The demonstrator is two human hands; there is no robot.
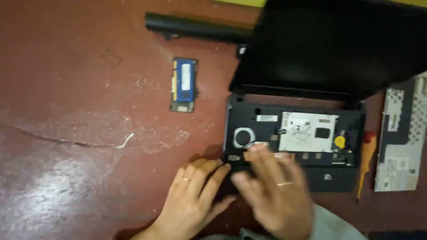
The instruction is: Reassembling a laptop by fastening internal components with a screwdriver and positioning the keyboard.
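A small black laptop (pixel 249 118) lies open on a red-brown floor, its keyboard removed and the inner board, fan and metal plate exposed. My left hand (pixel 195 195) rests flat at the base's front left corner, fingers spread on the case edge. My right hand (pixel 271 186) is blurred over the front edge of the base, fingers reaching onto the exposed board near a small brown strip (pixel 249 155). Neither hand clearly grips anything. The black lid (pixel 329 49) stands tilted back.
A blue memory module (pixel 183 84) lies on the floor left of the laptop. A long black battery (pixel 195 27) lies at the top. The removed keyboard (pixel 400 138), underside up, sits at right, with an orange-handled screwdriver (pixel 367 160) beside it.
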